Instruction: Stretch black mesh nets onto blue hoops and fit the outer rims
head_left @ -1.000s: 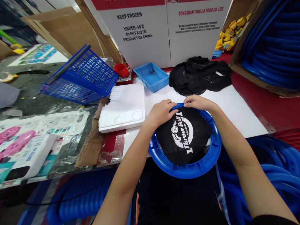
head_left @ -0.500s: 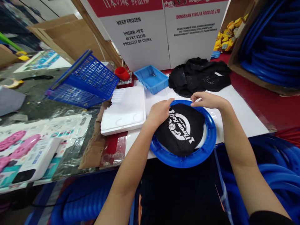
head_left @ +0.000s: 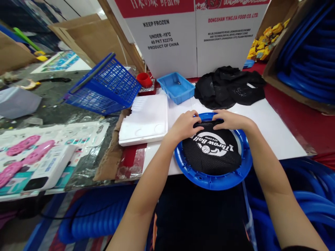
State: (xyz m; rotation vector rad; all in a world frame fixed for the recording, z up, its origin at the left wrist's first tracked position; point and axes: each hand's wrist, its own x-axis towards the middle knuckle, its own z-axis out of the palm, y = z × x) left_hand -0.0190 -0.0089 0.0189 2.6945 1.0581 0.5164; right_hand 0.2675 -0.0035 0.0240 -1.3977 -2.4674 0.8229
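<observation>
A blue plastic ring (head_left: 213, 182) lies at the table's front edge, partly over my lap. Inside it sits a round black mesh piece (head_left: 195, 157) with white "Throw Ball" print. At the ring's far side, my left hand (head_left: 187, 124) has its fingers curled onto the mesh's upper left edge. My right hand (head_left: 229, 119) pinches the upper edge a short way to the right, thumb on the mesh. The fingertips of both hands are partly hidden. Beyond them lies a crumpled pile of black mesh cloth (head_left: 227, 87).
A light blue tray (head_left: 176, 89), white foam block (head_left: 146, 122) and red cup (head_left: 144, 80) stand behind to the left. A blue basket (head_left: 104, 87) tilts further left. White cartons (head_left: 170, 42) rise at the back. Blue rings (head_left: 309, 59) fill a box at right.
The mesh has turned inside the ring, its print now closer to level. Both hands have moved from the rim onto its upper edge. The whole view has shifted slightly.
</observation>
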